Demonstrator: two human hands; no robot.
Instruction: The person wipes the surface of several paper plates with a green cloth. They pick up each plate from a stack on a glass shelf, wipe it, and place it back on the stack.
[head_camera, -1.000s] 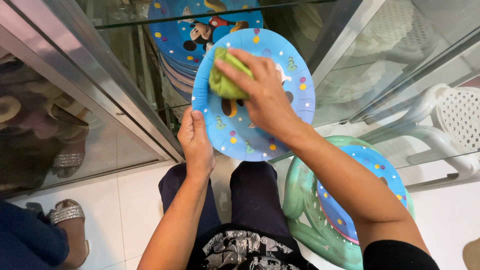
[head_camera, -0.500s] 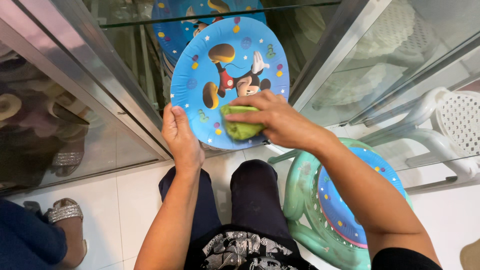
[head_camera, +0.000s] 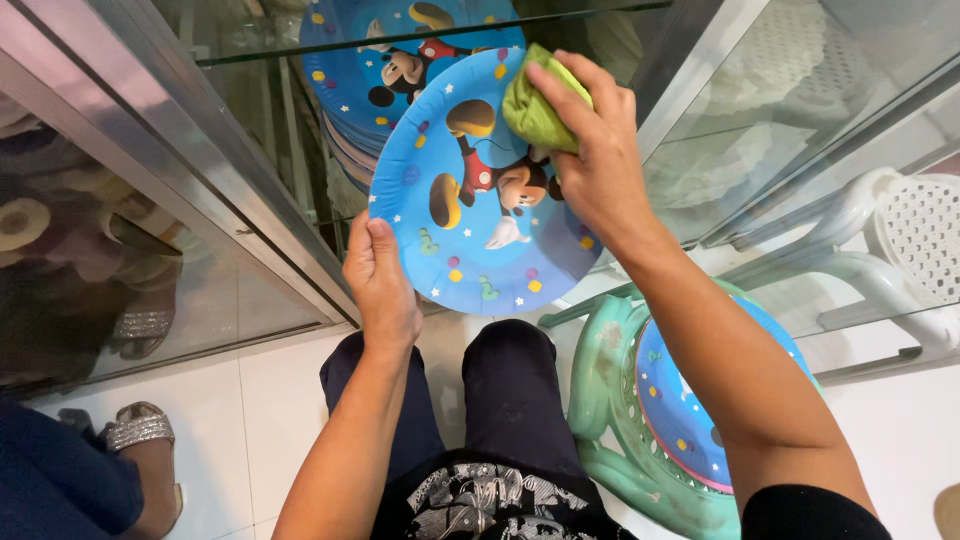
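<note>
In front of the glass cabinet, over the person's knees, these things show, largest first:

Cabinet: a glass cabinet (head_camera: 200, 190) with metal frames fills the top of the view; a glass shelf inside carries a stack of plates (head_camera: 350, 60) of the same blue kind.

Chairs: a green plastic chair (head_camera: 600, 400) stands just beside the person's right leg with more blue plates on its seat (head_camera: 690, 420); a white plastic chair (head_camera: 900, 250) is farther right.

Plate: a round blue paper plate (head_camera: 470, 250) with a cartoon figure and coloured dots, held up tilted with its printed face toward the camera, in front of the cabinet opening and above the knees.

Plate to hands: its lower left rim lies in the left hand, its upper right edge under the right hand; a round plate has no long axis.

Left hand: the left hand (head_camera: 385, 285) is clamped on the rim, thumb over the printed face, fingers hidden behind.

Right hand: the right hand (head_camera: 595, 160) is closed around a cloth, fingertips pressing it onto the plate's upper right edge.

Cloth: a small, bunched green cloth (head_camera: 535, 108), touching the plate.

Bystander: another person's sandalled foot (head_camera: 135, 435) at lower left, well apart.
</note>
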